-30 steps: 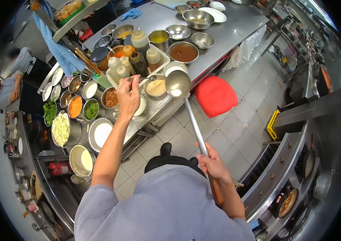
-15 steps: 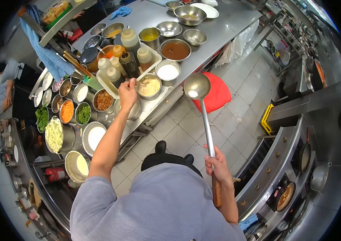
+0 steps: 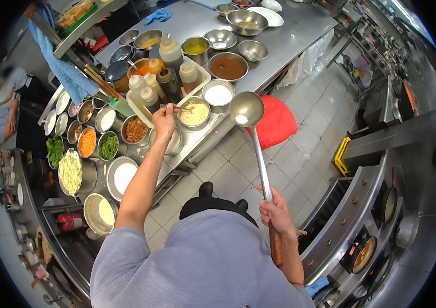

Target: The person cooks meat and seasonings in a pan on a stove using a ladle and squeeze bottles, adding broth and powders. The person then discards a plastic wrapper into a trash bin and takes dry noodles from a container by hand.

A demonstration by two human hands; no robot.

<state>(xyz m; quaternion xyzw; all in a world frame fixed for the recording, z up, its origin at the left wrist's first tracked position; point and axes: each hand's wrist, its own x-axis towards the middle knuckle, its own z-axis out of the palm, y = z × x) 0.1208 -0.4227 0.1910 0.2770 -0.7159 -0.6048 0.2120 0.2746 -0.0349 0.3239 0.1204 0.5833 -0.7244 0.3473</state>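
My left hand (image 3: pixel 163 123) is closed on the handle of a small spoon (image 3: pixel 181 108), whose tip lies in a metal bowl of pale yellow powder (image 3: pixel 194 112). My right hand (image 3: pixel 277 210) grips the long handle of a large metal ladle (image 3: pixel 248 109), held up over the floor and a red seat (image 3: pixel 273 122); the ladle's bowl looks empty apart from a bright glint. Beside the powder stand a bowl of white powder (image 3: pixel 218 94), a bowl of brown sauce (image 3: pixel 229 67) and a bowl of brown bits (image 3: pixel 135 130).
Squeeze bottles (image 3: pixel 169 51) stand in a white basket left of the powder. Bowls of shredded carrot (image 3: pixel 87 141), green onion (image 3: pixel 109 147) and cabbage (image 3: pixel 70 173) line the counter. Stoves with pans (image 3: pixel 365 254) are at the right. Two people (image 3: pixel 5 123) stand at the far left.
My left hand has come down from above the counter, and its spoon has gone into the pale powder. The ladle has moved right, away from the bowls.
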